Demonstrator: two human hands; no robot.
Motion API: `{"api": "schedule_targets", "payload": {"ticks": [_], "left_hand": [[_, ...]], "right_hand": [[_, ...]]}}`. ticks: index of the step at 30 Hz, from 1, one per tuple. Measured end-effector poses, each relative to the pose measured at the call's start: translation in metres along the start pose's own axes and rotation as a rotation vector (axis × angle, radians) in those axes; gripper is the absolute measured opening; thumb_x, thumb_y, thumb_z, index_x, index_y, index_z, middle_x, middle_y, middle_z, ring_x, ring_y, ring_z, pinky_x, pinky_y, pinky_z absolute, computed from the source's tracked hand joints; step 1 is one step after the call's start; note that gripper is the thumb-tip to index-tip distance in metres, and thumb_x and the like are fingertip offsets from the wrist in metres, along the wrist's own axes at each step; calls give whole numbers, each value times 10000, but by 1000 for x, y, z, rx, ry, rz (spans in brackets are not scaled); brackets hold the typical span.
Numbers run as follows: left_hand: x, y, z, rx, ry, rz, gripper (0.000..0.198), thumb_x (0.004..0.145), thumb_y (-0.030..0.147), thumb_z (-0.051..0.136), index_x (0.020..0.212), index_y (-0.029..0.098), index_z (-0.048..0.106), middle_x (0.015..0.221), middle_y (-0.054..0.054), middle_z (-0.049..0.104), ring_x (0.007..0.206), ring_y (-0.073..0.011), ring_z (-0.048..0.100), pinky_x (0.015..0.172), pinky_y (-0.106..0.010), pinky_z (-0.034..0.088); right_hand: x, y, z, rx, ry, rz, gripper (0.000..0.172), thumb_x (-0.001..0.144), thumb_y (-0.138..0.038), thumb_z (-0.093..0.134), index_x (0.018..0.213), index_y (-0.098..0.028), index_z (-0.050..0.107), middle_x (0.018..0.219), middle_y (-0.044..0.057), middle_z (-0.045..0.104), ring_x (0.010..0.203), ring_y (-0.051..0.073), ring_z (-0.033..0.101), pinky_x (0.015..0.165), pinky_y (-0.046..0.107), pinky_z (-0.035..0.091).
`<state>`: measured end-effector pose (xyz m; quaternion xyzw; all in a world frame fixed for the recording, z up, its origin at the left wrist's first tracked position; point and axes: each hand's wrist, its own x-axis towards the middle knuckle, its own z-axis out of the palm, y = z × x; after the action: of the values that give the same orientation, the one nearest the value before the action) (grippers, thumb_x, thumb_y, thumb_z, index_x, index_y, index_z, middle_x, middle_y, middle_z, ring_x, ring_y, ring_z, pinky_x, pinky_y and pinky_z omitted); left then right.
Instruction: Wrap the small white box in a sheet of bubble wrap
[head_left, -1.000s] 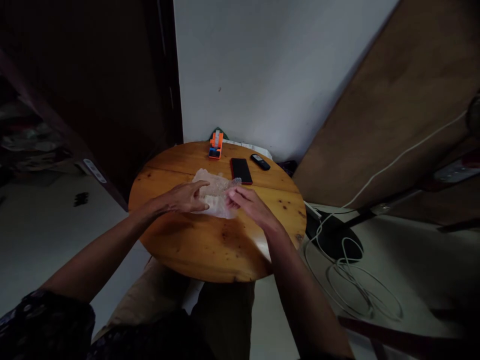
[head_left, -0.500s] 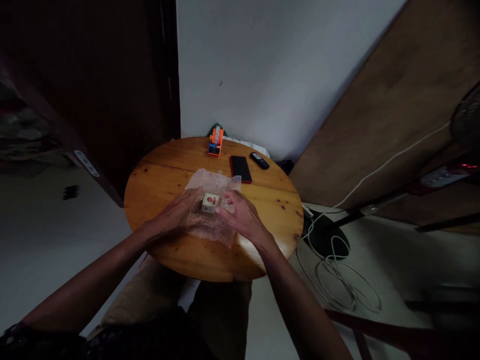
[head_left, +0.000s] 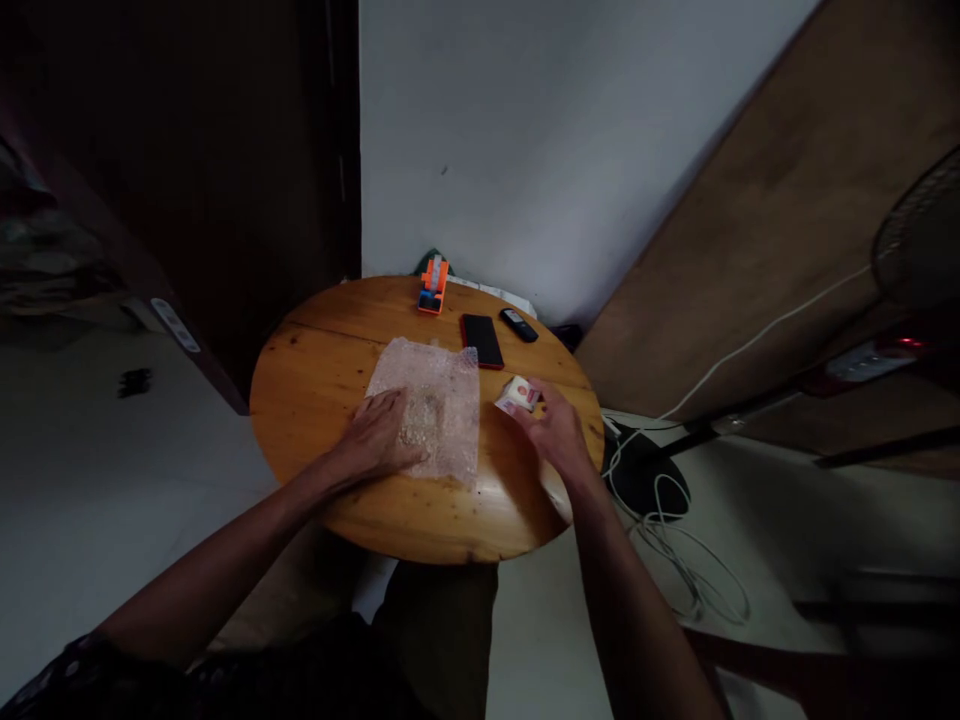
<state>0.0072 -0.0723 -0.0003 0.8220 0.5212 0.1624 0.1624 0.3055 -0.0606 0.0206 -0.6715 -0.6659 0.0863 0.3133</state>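
Observation:
A sheet of bubble wrap (head_left: 439,395) lies spread flat on the round wooden table (head_left: 322,350). My left hand (head_left: 381,440) rests flat on the sheet's near left part, fingers stretched out. My right hand (head_left: 553,428) is at the table's right side, its fingers closed on a small white box with a red mark (head_left: 517,393), held just above or on the wood beside the sheet.
Behind the sheet lie a black phone (head_left: 481,340) and a small dark remote-like device (head_left: 520,324). An orange and blue object (head_left: 432,285) stands at the far edge. Cables (head_left: 675,540) coil on the floor to the right, by a fan.
The small box has left the bubble wrap: my right hand has carried it to the right side of the table. The sheet now lies flat and my left hand presses on it.

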Motion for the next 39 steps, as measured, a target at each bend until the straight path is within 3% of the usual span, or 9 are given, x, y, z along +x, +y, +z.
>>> {"api": "schedule_targets", "payload": {"ticks": [3, 5, 7, 11, 16, 21, 27, 31, 39], "left_hand": [[1, -3, 6, 10, 7, 34, 855, 756, 482, 676, 1467, 103, 390, 1516, -223, 457, 1428, -390, 403, 1185, -522, 324], [0, -6, 7, 7, 5, 58, 850, 759, 502, 675, 1469, 123, 401, 1525, -217, 452, 1427, -399, 401, 1186, -537, 316], [-1, -7, 5, -1, 4, 84, 866, 752, 506, 688, 1488, 158, 393, 1544, -201, 437, 1432, -405, 393, 1184, -549, 312], [4, -7, -8, -9, -29, 113, 796, 765, 457, 690, 1480, 216, 436, 1536, -153, 467, 1412, -389, 424, 1160, -535, 351], [27, -14, -20, 40, -16, 109, 675, 832, 467, 615, 1436, 185, 506, 1544, -154, 458, 1436, -365, 403, 1184, -511, 328], [38, -29, -15, 89, -106, 32, 884, 771, 607, 651, 1497, 161, 415, 1611, -203, 337, 1492, -406, 295, 1208, -571, 234], [33, -40, -12, 74, -136, -3, 1057, 717, 684, 656, 1567, 187, 273, 1650, -173, 267, 1528, -390, 214, 1238, -526, 163], [33, -43, -11, 71, -142, 3, 1095, 709, 694, 660, 1581, 182, 240, 1656, -172, 252, 1528, -403, 204, 1232, -536, 169], [30, -45, -12, 97, -120, -8, 1063, 723, 697, 647, 1570, 164, 287, 1652, -180, 255, 1535, -400, 182, 1239, -559, 142]], "right_hand": [[-3, 16, -7, -137, -53, 15, 606, 763, -325, 661, 1330, -129, 576, 1293, 187, 656, 1176, 354, 602, 1026, 530, 455], [-6, 10, -9, -171, -5, -20, 632, 804, -362, 640, 1380, -123, 538, 1375, 204, 598, 1253, 370, 554, 1062, 549, 424], [-9, -8, -10, -144, 27, -100, 581, 858, -387, 592, 1376, -126, 549, 1382, 203, 585, 1264, 357, 546, 1073, 535, 423], [-6, -58, 5, -42, -85, -338, 371, 900, -282, 539, 1242, -202, 660, 1357, 124, 610, 1280, 289, 539, 1113, 474, 409], [17, -91, 43, -161, -229, -386, 393, 915, -158, 485, 1274, -130, 642, 1382, 144, 589, 1281, 260, 525, 1132, 404, 385], [22, -80, 66, -348, -287, -324, 443, 998, -322, 449, 1362, -101, 571, 1428, 174, 554, 1292, 306, 503, 1088, 441, 392], [11, -74, 68, -422, -318, -257, 557, 1022, -405, 388, 1462, -71, 455, 1537, 196, 450, 1409, 332, 399, 1123, 479, 331], [14, -75, 68, -419, -330, -192, 597, 1015, -447, 397, 1455, -47, 451, 1559, 213, 415, 1441, 338, 369, 1148, 478, 309], [16, -69, 74, -388, -263, -210, 512, 1024, -386, 377, 1427, -93, 493, 1541, 190, 453, 1430, 308, 389, 1137, 462, 315]]}}
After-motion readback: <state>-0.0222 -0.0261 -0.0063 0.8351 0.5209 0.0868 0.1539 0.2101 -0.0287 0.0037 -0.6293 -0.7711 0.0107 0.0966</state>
